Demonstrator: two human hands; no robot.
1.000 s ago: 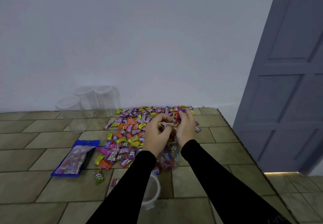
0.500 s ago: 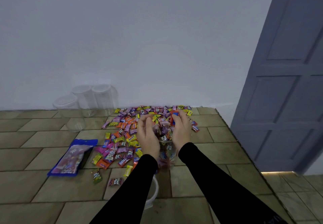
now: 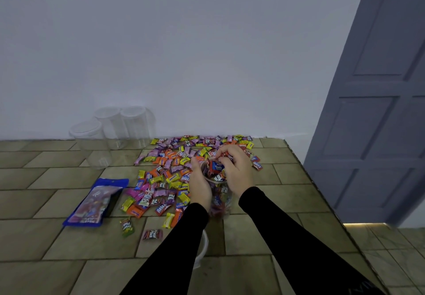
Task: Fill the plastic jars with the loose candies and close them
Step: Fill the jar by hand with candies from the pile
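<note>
**First jar nearly full, three still empty**

At ten o'clock, three clear empty jars (image 3: pixel 110 131) wait by the wall. The candy pile (image 3: pixel 174 175) remains large. Centre, the jar being filled (image 3: pixel 220 193) stands upright, packed almost to its rim. The left hand (image 3: pixel 200 186) cups its side; the right hand (image 3: pixel 234 170) pinches candies over its mouth. A white lid (image 3: pixel 203 246) lies at six o'clock.
</note>
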